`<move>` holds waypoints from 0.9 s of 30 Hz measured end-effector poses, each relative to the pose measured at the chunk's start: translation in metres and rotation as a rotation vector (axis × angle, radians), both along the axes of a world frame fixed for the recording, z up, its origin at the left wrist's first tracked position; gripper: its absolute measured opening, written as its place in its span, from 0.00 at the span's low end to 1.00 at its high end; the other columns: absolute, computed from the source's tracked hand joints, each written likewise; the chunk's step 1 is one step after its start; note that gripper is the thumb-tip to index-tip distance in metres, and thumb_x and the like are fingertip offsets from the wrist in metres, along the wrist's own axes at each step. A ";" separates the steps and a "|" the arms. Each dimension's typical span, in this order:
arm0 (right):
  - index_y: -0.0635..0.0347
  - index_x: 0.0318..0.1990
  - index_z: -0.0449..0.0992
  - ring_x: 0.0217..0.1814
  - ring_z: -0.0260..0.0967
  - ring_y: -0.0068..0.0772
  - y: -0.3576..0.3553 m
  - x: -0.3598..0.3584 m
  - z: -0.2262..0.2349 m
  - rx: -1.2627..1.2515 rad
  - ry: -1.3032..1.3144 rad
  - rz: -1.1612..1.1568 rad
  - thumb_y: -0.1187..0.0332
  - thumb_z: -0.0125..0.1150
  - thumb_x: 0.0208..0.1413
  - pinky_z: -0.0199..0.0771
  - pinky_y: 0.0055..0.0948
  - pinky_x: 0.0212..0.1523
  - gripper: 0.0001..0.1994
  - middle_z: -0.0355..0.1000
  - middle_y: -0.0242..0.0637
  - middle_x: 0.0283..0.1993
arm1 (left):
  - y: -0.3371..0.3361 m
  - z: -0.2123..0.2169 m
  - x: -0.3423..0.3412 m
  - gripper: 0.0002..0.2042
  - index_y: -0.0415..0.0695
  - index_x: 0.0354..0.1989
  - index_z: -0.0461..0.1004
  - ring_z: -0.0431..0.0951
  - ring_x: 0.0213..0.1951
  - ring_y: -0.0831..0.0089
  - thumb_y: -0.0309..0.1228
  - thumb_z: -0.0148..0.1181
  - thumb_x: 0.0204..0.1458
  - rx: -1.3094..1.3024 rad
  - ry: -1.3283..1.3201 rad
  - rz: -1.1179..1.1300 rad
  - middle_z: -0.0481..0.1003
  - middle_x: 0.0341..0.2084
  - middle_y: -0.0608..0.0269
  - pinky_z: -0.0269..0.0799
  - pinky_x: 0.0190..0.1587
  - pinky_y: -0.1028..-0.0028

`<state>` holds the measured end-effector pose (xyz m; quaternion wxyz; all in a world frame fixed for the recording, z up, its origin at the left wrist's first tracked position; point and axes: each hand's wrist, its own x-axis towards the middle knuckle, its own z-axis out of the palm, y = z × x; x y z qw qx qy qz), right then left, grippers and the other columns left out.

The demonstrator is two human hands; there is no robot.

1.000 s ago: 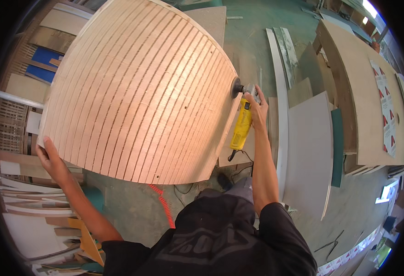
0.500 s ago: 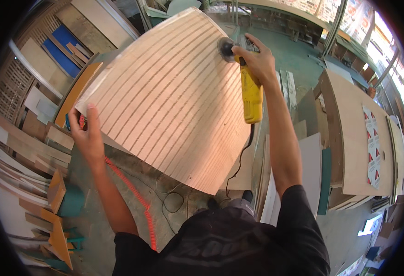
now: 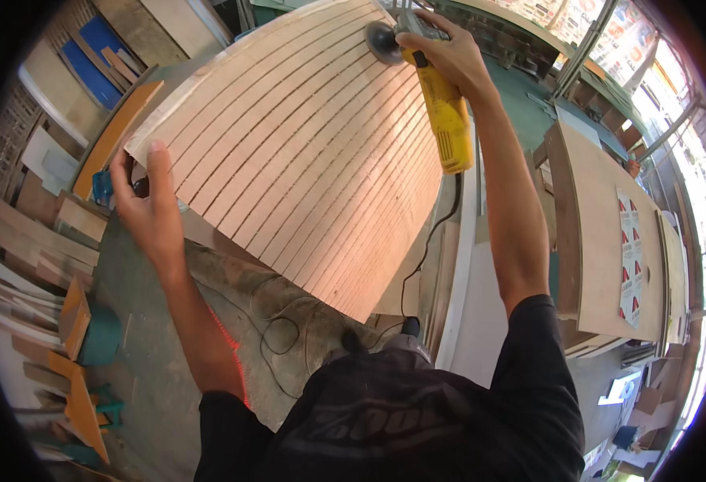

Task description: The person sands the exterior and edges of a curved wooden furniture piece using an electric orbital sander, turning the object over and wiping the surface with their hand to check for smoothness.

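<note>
We are working a large curved panel (image 3: 305, 161) of pale wood, kerfed with many parallel slots that are running from the upper right toward the lower left. It is standing tilted in front of us, filling the upper middle of the view, its far end high and its near edge low above the floor (image 3: 152, 377).

Our right hand (image 3: 441, 52) is wrapping fully around the neck of a yellow grinder (image 3: 441, 120); the grip is closed tight on the tool. The grinder's dark disc (image 3: 385, 42) is sitting against the panel's top edge. A black cord (image 3: 425, 249) is hanging from the tool's tail and is trailing down to loops on the floor.

Our left hand (image 3: 148, 213) is resting flat against the panel's left corner, fingers straight and pointing up, thumb behind the edge; the grip is open, bracing rather than clasping.

The floor is grey concrete, dusty, with a thin red line (image 3: 228, 345) beside our left forearm. Offcuts (image 3: 32, 241) and boards are lying stacked at left, some blue and orange. At right, plywood sheets (image 3: 602, 233) are leaning on edge, and bright windows (image 3: 650, 72) are showing beyond them.
</note>
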<state>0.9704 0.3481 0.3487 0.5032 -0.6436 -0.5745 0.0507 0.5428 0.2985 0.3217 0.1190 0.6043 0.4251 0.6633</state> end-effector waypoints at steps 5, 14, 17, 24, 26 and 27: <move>0.60 0.65 0.78 0.60 0.79 0.42 -0.060 0.012 -0.080 0.018 0.307 -0.082 0.51 0.79 0.41 0.76 0.36 0.62 0.41 0.80 0.50 0.60 | -0.004 -0.020 0.009 0.32 0.30 0.70 0.61 0.70 0.66 0.64 0.39 0.63 0.67 -0.013 -0.212 -0.010 0.70 0.65 0.47 0.67 0.66 0.65; 0.63 0.71 0.70 0.43 0.79 0.34 -0.177 -0.022 -0.305 0.036 1.047 -0.210 0.62 0.77 0.51 0.79 0.31 0.45 0.39 0.79 0.45 0.48 | -0.059 -0.070 0.029 0.23 0.33 0.65 0.68 0.79 0.56 0.68 0.38 0.59 0.70 -0.304 -0.462 -0.453 0.77 0.56 0.52 0.77 0.58 0.69; 0.58 0.75 0.63 0.27 0.78 0.34 -0.189 -0.019 -0.352 0.076 1.201 -0.171 0.67 0.75 0.55 0.80 0.35 0.27 0.40 0.78 0.40 0.35 | -0.056 -0.070 0.021 0.21 0.33 0.62 0.71 0.81 0.52 0.69 0.39 0.59 0.70 -0.378 -0.442 -0.481 0.78 0.54 0.53 0.79 0.55 0.70; 0.58 0.74 0.66 0.30 0.78 0.32 -0.202 -0.014 -0.424 0.023 1.400 -0.237 0.65 0.77 0.54 0.80 0.34 0.30 0.39 0.79 0.39 0.41 | -0.056 -0.066 0.022 0.21 0.34 0.61 0.70 0.82 0.53 0.68 0.41 0.55 0.71 -0.394 -0.369 -0.435 0.78 0.55 0.51 0.79 0.55 0.68; 0.57 0.74 0.66 0.30 0.78 0.32 -0.203 -0.016 -0.438 0.020 1.437 -0.245 0.65 0.77 0.54 0.80 0.34 0.29 0.39 0.79 0.39 0.41 | -0.057 -0.066 0.022 0.21 0.34 0.61 0.70 0.82 0.53 0.67 0.41 0.54 0.72 -0.396 -0.362 -0.429 0.78 0.55 0.51 0.79 0.55 0.68; 0.57 0.74 0.66 0.30 0.78 0.32 -0.207 -0.016 -0.444 0.029 1.440 -0.250 0.65 0.77 0.54 0.81 0.34 0.29 0.39 0.79 0.40 0.41 | -0.057 -0.067 0.021 0.21 0.34 0.61 0.70 0.82 0.53 0.68 0.41 0.54 0.72 -0.401 -0.364 -0.438 0.78 0.55 0.51 0.79 0.55 0.68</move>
